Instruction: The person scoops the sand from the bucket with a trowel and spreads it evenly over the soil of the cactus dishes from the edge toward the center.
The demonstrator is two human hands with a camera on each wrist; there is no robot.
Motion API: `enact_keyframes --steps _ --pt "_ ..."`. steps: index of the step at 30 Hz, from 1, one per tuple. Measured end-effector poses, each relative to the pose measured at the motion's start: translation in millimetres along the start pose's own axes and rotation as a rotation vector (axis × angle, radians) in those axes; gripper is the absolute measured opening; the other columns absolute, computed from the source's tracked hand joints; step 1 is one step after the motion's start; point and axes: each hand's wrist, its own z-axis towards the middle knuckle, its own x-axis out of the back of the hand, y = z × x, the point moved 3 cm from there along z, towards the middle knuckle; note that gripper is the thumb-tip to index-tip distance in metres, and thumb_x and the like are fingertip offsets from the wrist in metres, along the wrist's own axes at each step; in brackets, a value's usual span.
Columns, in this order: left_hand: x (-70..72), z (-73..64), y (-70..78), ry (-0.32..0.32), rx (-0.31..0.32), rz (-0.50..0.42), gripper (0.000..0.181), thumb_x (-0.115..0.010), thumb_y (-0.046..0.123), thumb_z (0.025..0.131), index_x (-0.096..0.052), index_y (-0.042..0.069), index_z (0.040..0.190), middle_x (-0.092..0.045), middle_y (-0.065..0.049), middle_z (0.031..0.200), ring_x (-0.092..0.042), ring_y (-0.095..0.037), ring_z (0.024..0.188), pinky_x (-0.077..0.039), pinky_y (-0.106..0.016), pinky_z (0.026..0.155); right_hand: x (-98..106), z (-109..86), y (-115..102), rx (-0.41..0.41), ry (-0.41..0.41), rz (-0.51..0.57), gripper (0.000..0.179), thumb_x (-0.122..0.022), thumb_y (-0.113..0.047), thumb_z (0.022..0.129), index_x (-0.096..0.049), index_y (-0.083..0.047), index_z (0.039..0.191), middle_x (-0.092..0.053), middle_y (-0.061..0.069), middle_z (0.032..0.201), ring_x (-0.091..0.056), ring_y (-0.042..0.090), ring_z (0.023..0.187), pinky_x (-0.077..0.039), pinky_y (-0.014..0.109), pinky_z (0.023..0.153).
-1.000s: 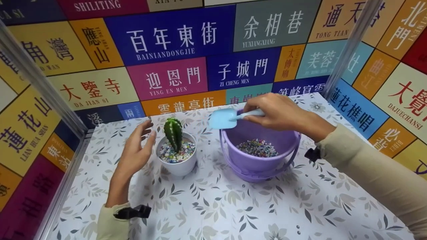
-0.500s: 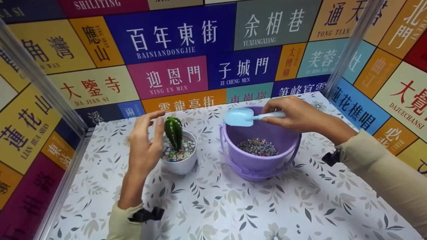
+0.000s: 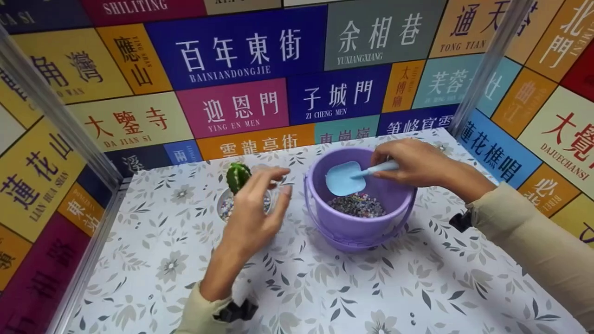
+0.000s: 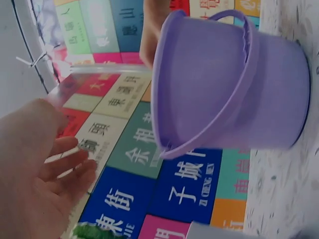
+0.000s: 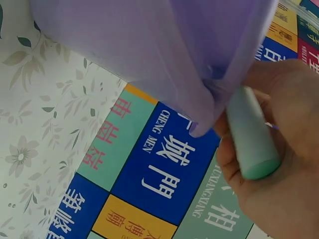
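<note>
My right hand (image 3: 410, 162) grips the pale blue handle of a toy shovel (image 3: 345, 178); in the right wrist view the end of its handle (image 5: 254, 139) shows against the palm. The shovel's blade is inside a purple bucket (image 3: 357, 227), above a heap of small multicoloured pebbles (image 3: 357, 205) at the bottom. My left hand (image 3: 253, 213) hovers with loosely bent fingers, holding nothing, between the bucket and a potted cactus (image 3: 237, 176). It hides much of the white pot (image 3: 220, 206), which has coloured pebbles around the cactus. In the left wrist view the bucket (image 4: 214, 84) stands beyond the fingers.
A table with a leaf-patterned white cover (image 3: 297, 287) carries the pot and the bucket. Behind it rises a wall of coloured name panels (image 3: 236, 51), with metal posts (image 3: 482, 69) at the corners. The bucket's handle (image 3: 311, 213) hangs down over its front.
My left hand has moved right, from the far side of the cactus to in front of the pot. The shovel has shifted right and dipped into the bucket.
</note>
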Motion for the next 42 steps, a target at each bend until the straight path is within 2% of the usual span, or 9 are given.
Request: enact_keyframes --steps 3,8,16,18,22,25,31,38,42 --pt "-12.3 0.1 3.4 -0.056 0.035 -0.013 0.037 -0.066 0.023 0.109 -0.066 0.005 0.141 -0.072 -0.008 0.133 -0.07 -0.018 0.122 -0.061 -0.026 0.103 -5 4.9 -3 -0.028 -0.009 -0.063 0.011 -0.086 -0.022 0.093 -0.079 -0.021 0.101 -0.078 -0.002 0.1 -0.069 0.019 0.086 -0.059 0.047 0.081" --pt "-30.1 3.2 4.2 -0.09 0.088 -0.041 0.039 -0.067 0.024 0.109 -0.064 0.006 0.143 -0.07 -0.011 0.135 -0.07 -0.022 0.123 -0.062 -0.025 0.1 -18 14.4 -14 0.008 0.003 -0.164 0.017 -0.084 -0.013 0.087 -0.083 -0.017 0.104 -0.078 0.004 0.102 -0.068 0.024 0.086 -0.051 0.047 0.083" --pt "-69.3 3.7 -12.0 -0.103 0.215 -0.032 0.047 -0.066 0.038 0.108 -0.062 0.009 0.146 -0.05 -0.013 0.161 -0.058 -0.03 0.144 -0.052 -0.043 0.119 -48 26.8 -27 0.071 0.036 -0.318 0.023 -0.086 -0.014 0.087 -0.085 -0.013 0.109 -0.076 0.011 0.106 -0.069 0.032 0.086 -0.053 0.047 0.08" --pt "-78.0 1.5 -17.3 -0.113 0.265 -0.071 0.048 -0.067 0.037 0.107 -0.061 0.011 0.147 -0.047 -0.012 0.163 -0.058 -0.029 0.143 -0.054 -0.042 0.117 -53 27.2 -27 0.077 0.047 -0.359 0.023 -0.089 -0.016 0.085 -0.085 -0.013 0.108 -0.075 0.011 0.102 -0.069 0.033 0.085 -0.053 0.046 0.08" --pt "-89.0 -1.4 -24.0 -0.103 0.357 -0.191 0.049 -0.069 0.03 0.103 -0.059 0.016 0.149 -0.055 -0.008 0.154 -0.065 -0.025 0.13 -0.063 -0.032 0.1 -58 26.1 -27 0.08 0.06 -0.407 0.019 -0.088 -0.014 0.086 -0.085 -0.012 0.105 -0.075 0.011 0.097 -0.071 0.034 0.086 -0.053 0.047 0.082" --pt "-92.3 -2.0 -26.3 -0.082 0.398 -0.246 0.049 -0.069 0.027 0.1 -0.059 0.02 0.148 -0.059 -0.006 0.149 -0.069 -0.024 0.124 -0.065 -0.028 0.094 -57 25.3 -27 0.085 0.056 -0.408 0.018 -0.084 -0.011 0.087 -0.085 -0.012 0.105 -0.075 0.012 0.096 -0.071 0.035 0.087 -0.052 0.049 0.086" --pt "-93.1 -4.1 -29.8 -0.07 0.43 -0.323 0.047 -0.07 0.026 0.101 -0.06 0.023 0.147 -0.06 -0.004 0.149 -0.071 -0.025 0.125 -0.065 -0.028 0.093 -57 23.2 -27 0.098 -0.001 -0.304 0.016 -0.086 -0.018 0.091 -0.086 -0.012 0.105 -0.079 0.011 0.097 -0.074 0.034 0.091 -0.052 0.054 0.097" --pt "-93.4 -4.3 -32.5 -0.082 0.431 -0.331 0.048 -0.07 0.027 0.101 -0.06 0.022 0.148 -0.06 -0.004 0.15 -0.071 -0.025 0.127 -0.065 -0.027 0.094 -56 22.5 -23 0.113 -0.042 -0.255 0.014 -0.084 -0.011 0.088 -0.087 -0.013 0.102 -0.082 0.008 0.099 -0.078 0.034 0.092 -0.05 0.056 0.105" --pt "-94.1 -4.3 -33.1 -0.082 0.43 -0.333 0.048 -0.07 0.026 0.101 -0.06 0.022 0.148 -0.06 -0.004 0.151 -0.071 -0.025 0.127 -0.065 -0.027 0.094 -56 22.9 -22 0.122 -0.107 -0.195 0.021 -0.081 -0.008 0.086 -0.087 -0.014 0.105 -0.083 0.006 0.105 -0.078 0.033 0.099 -0.049 0.056 0.106"
